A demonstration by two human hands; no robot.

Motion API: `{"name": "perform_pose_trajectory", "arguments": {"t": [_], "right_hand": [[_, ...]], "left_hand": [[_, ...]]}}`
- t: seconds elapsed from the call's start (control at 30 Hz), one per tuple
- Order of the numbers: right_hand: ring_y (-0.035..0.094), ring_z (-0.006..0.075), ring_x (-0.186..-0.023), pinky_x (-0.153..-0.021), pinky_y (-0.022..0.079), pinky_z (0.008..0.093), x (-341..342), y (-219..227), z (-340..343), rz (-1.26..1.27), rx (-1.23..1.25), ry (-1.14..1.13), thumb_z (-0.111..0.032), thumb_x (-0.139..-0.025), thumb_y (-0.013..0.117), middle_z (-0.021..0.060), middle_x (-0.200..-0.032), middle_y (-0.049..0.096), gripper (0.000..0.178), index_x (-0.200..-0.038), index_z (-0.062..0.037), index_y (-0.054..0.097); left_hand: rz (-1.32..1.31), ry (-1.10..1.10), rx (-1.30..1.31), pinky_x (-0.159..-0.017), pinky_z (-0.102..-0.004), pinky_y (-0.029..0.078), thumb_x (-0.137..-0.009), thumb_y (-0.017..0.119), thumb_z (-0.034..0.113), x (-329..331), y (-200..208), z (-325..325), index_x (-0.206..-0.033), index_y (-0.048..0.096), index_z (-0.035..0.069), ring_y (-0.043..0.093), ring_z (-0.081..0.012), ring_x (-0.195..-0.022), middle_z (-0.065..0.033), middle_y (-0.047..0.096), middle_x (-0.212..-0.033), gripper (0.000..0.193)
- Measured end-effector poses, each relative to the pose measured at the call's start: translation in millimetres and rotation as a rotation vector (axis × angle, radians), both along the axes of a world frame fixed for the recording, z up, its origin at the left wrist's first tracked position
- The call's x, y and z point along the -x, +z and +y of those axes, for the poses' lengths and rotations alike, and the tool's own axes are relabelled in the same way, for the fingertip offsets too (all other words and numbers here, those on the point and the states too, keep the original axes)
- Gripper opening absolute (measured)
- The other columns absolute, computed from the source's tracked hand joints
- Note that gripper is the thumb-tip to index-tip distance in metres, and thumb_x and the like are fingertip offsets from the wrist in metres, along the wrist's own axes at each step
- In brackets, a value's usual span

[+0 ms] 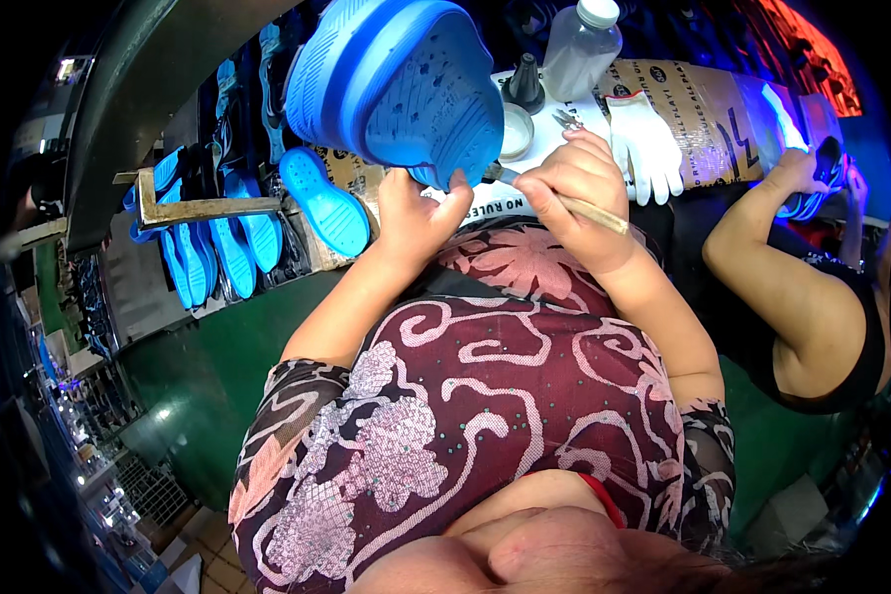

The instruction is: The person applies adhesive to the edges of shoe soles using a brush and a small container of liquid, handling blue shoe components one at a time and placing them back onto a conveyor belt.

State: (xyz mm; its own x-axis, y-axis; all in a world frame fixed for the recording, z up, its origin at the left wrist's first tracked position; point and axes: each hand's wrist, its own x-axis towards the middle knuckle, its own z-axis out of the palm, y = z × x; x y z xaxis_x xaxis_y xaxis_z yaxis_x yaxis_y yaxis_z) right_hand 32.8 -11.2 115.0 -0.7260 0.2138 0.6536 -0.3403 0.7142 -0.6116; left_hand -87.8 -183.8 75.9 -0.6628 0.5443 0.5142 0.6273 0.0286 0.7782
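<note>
At the frame's upper centre, the left hand grips the blue shoe by its lower edge; the right hand grasps a wooden-handled brush, tip beside it. Steady support and light strokes should suit best.

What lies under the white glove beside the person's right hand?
Brown cardboard shows along the right edge of the white glove, which seems to rest at least partly on it. Whatever lies directly beneath is covered and cannot be seen.
</note>
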Motion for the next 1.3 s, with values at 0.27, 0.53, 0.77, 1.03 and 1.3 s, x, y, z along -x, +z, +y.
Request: {"name": "perform_pose_trajectory", "arguments": {"t": [0.27, 0.53, 0.77, 1.03, 1.3], "right_hand": [[0.053, 0.022, -0.06, -0.08, 0.042, 0.0376, -2.7, 5.2, -2.9, -0.031, 0.009, -0.002, -0.021, -0.085, 0.063, 0.0049, -0.062, 0.058, 0.024, -0.067, -0.0064, 0.066], [0.052, 0.0226, -0.058, -0.07, 0.041, 0.0341, -2.6, 5.0, -4.1, -0.048, 0.045, 0.001, -0.02, -0.081, 0.068, 0.0044, -0.061, 0.057, 0.022, -0.065, -0.0056, 0.064], [0.052, 0.0226, -0.057, -0.073, 0.041, 0.0348, 1.9, 7.3, -8.2, -0.016, -0.032, -0.017, -0.018, -0.081, 0.068, 0.0036, -0.061, 0.056, 0.019, -0.065, -0.0074, 0.064], [0.054, 0.0231, -0.06, -0.082, 0.042, 0.039, -18.8, 8.2, 3.4, -0.005, 0.099, -0.111, -0.012, -0.088, 0.057, 0.0058, -0.06, 0.057, 0.027, -0.063, -0.0044, 0.064], [0.054, 0.0251, -0.067, -0.067, 0.043, 0.0352, -53.4, -8.7, 28.2, 0.02, 0.243, -0.324, -0.011, -0.091, 0.053, 0.0097, -0.063, 0.057, 0.03, -0.064, -0.0013, 0.06]], "left_hand": [[-0.211, -0.066, -0.06, -0.081, -0.0294, 0.049, -0.077, 0.061, -0.005, -5.9, 7.8, -1.7, -0.104, 0.058, -0.009, 0.063, -0.0178, -0.09, -0.0137, 0.064, -0.1, 0.027], [0.021, -0.038, -0.146, -0.069, -0.0308, 0.05, -0.068, 0.063, -0.005, 4.2, 13.2, 4.2, -0.098, 0.064, -0.003, 0.063, -0.0214, -0.077, -0.0122, 0.065, -0.089, 0.03], [0.238, -0.013, -0.1, -0.073, -0.0338, 0.05, -0.068, 0.065, -0.002, 0.6, 18.1, 9.0, -0.1, 0.064, -0.003, 0.063, -0.0233, -0.081, -0.0132, 0.065, -0.092, 0.032], [-0.18, -0.047, -0.152, -0.077, -0.0299, 0.049, -0.074, 0.066, -0.001, 6.6, 27.8, 2.0, -0.117, 0.05, -0.003, 0.061, -0.0196, -0.088, -0.0125, 0.061, -0.101, 0.046], [-0.831, -0.64, 0.179, -0.051, -0.025, 0.053, -0.074, 0.069, 0.017, 19.7, 132.1, -4.6, -0.14, 0.023, -0.003, 0.064, -0.0169, -0.071, -0.0174, 0.059, -0.109, 0.083]]}}
